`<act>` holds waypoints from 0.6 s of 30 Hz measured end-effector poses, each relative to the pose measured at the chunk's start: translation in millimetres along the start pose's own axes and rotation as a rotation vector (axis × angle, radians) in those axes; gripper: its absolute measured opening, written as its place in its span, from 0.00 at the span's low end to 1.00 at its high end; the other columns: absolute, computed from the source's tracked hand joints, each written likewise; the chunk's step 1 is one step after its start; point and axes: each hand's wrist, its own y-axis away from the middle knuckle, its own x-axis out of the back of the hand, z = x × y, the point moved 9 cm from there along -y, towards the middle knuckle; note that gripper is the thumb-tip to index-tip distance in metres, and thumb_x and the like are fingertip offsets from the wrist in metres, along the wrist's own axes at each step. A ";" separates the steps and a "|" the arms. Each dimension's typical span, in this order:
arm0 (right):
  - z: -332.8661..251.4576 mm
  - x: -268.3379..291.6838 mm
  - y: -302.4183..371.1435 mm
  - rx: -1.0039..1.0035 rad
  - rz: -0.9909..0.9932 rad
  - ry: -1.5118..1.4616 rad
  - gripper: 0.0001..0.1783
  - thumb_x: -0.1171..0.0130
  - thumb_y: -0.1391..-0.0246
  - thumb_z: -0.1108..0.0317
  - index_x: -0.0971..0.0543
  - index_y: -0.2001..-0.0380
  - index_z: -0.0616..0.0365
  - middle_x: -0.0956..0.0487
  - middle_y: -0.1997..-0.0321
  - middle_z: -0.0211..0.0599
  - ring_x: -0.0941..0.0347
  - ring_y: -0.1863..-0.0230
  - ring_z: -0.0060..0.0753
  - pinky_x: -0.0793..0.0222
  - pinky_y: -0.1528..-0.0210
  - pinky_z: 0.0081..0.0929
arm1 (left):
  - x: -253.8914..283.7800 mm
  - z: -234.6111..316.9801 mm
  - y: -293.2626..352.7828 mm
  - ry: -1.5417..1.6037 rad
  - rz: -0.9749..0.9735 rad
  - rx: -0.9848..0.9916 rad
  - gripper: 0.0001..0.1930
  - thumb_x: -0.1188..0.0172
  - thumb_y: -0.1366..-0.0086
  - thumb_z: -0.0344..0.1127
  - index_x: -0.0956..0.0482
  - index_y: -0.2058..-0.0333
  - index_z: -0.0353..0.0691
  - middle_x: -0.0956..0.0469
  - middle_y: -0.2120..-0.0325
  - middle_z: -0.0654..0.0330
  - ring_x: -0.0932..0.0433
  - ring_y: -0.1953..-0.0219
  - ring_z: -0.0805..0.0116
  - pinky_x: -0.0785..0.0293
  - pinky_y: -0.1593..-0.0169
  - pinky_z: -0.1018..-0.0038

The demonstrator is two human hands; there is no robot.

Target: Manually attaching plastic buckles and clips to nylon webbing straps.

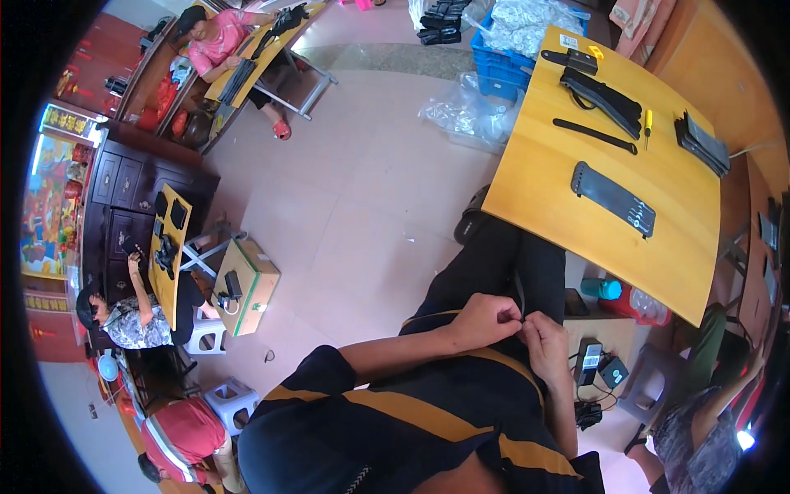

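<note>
We look down on our own lap: our left hand [485, 317] and right hand [545, 339] meet over dark trousers, fingertips pinched together on something too small to make out. Ahead stands a yellow wooden counter [543, 189] carrying a flat black strap with metal studs [613, 198], a thin black strip [594, 135], a stack of black pieces [601, 95] and a yellow-handled screwdriver [648, 127]. A blue crate [502, 70] stands on the tiled floor beyond.
</note>
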 end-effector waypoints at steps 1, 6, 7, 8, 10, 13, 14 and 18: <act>0.9 -0.7 0.0 0.000 -0.003 0.000 0.06 0.45 0.36 0.74 0.23 0.68 0.63 0.23 0.71 0.47 0.22 0.69 0.51 0.28 0.66 0.40 | 3.2 4.0 0.7 -0.036 0.035 -0.031 0.07 0.32 0.42 0.33 0.16 0.69 0.35 0.15 0.74 0.52 0.14 0.70 0.62 0.19 0.64 0.70; 0.4 -4.9 4.4 0.032 -0.026 0.011 0.04 0.45 0.37 0.76 0.23 0.68 0.64 0.23 0.69 0.50 0.22 0.66 0.56 0.27 0.63 0.43 | -1.5 0.4 4.7 -0.076 0.007 -0.048 0.06 0.32 0.41 0.32 0.15 0.67 0.36 0.15 0.73 0.52 0.14 0.71 0.63 0.19 0.64 0.70; 1.2 -4.8 3.9 0.013 -0.029 0.012 0.04 0.45 0.37 0.76 0.23 0.68 0.64 0.23 0.69 0.50 0.22 0.66 0.56 0.27 0.63 0.43 | -3.0 0.7 4.2 -0.107 -0.015 -0.060 0.07 0.31 0.40 0.32 0.15 0.65 0.36 0.14 0.72 0.54 0.14 0.70 0.69 0.19 0.64 0.72; -3.1 -3.5 0.1 0.053 -0.018 0.036 0.04 0.45 0.38 0.76 0.23 0.68 0.64 0.23 0.69 0.51 0.22 0.65 0.57 0.27 0.62 0.44 | -1.8 0.9 1.6 -0.129 0.004 -0.077 0.06 0.32 0.40 0.31 0.15 0.66 0.36 0.15 0.73 0.52 0.14 0.71 0.67 0.20 0.64 0.71; -7.9 0.1 -2.7 0.074 -0.008 0.060 0.04 0.45 0.38 0.77 0.23 0.68 0.64 0.22 0.68 0.51 0.22 0.63 0.59 0.26 0.61 0.45 | 4.4 10.2 -3.0 -0.093 0.071 -0.103 0.05 0.33 0.44 0.32 0.15 0.70 0.38 0.17 0.76 0.49 0.15 0.73 0.54 0.19 0.67 0.65; -12.8 0.4 -8.5 0.131 0.014 0.076 0.03 0.46 0.38 0.77 0.23 0.66 0.63 0.23 0.67 0.51 0.23 0.63 0.59 0.27 0.62 0.47 | 13.0 13.7 -4.8 -0.060 0.079 -0.065 0.04 0.35 0.40 0.30 0.14 0.68 0.38 0.16 0.75 0.50 0.14 0.73 0.60 0.20 0.67 0.68; -12.9 -0.8 -10.2 0.122 0.007 0.068 0.03 0.46 0.38 0.77 0.23 0.67 0.62 0.23 0.67 0.50 0.23 0.63 0.58 0.27 0.62 0.46 | 13.1 9.1 -4.7 -0.053 0.054 -0.029 0.04 0.34 0.40 0.29 0.14 0.66 0.37 0.15 0.75 0.51 0.14 0.73 0.65 0.20 0.67 0.70; -11.7 5.2 -9.3 0.123 0.062 0.011 0.03 0.43 0.38 0.76 0.23 0.68 0.64 0.23 0.68 0.49 0.23 0.64 0.57 0.27 0.63 0.45 | 7.0 5.5 -6.0 0.065 -0.005 0.024 0.05 0.33 0.38 0.24 0.16 0.63 0.31 0.15 0.72 0.63 0.19 0.69 0.83 0.21 0.64 0.80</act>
